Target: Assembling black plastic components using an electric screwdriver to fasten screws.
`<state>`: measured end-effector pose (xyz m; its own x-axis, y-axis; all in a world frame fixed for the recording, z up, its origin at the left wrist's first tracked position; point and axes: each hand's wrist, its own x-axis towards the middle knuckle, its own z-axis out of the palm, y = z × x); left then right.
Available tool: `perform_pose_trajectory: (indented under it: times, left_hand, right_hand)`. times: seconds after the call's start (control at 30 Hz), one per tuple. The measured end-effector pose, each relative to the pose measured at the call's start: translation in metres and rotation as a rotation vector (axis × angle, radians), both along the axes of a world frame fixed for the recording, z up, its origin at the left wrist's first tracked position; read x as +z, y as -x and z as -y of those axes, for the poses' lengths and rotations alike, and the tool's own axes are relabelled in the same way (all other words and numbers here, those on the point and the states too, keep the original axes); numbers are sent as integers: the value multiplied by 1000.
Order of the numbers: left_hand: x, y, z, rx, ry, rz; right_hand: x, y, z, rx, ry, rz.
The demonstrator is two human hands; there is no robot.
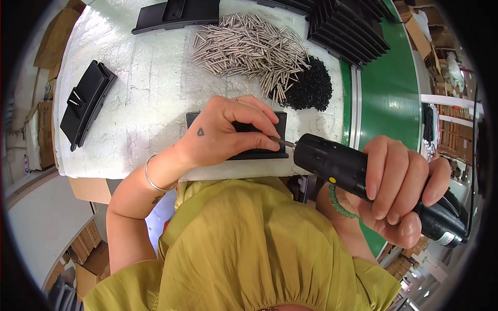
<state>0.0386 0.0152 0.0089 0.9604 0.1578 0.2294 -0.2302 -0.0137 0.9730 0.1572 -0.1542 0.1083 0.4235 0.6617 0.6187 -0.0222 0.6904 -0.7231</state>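
Close to the front edge of the white table point(145, 78), a black panel point(259, 154) lies under the left hand point(228, 129), partly hidden by it. The left thumb and forefinger are closed together at the tip of a thin metal bit point(286, 142) – if some small piece is between them, I cannot tell. The right hand point(402, 186) has its fingers wrapped around a black power screwdriver point(332, 161), which points to ten o'clock. Counting from the panel, a big pile of metal pins point(249, 49) blocks twelve o'clock, and a heap of tiny black pieces point(311, 85) touches it at two. Behind them rises a stack of black plates point(347, 33); at eleven lies a black part point(199, 11). Well apart, at nine o'clock, is a tilted black piece point(85, 106); before it, white surface gives wide room. Toward three, the table's edge borders a green surface point(389, 83).
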Motion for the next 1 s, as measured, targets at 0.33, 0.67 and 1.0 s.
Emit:
perform_pose_trajectory:
  times: [0.33, 0.67, 1.0]
  left_hand:
    - [-7, -47, -34, 92, -1104, 278]
    - [-9, -65, -30, -180, -1371, 349]
    - [-2, 29, -19, 342, -487, -153]
  right_hand:
    - [-12, -11, 14, -240, 70, 75]
    - [-17, -15, 23, -235, 63, 35]
    - [-21, 5, -2, -117, 149, -16]
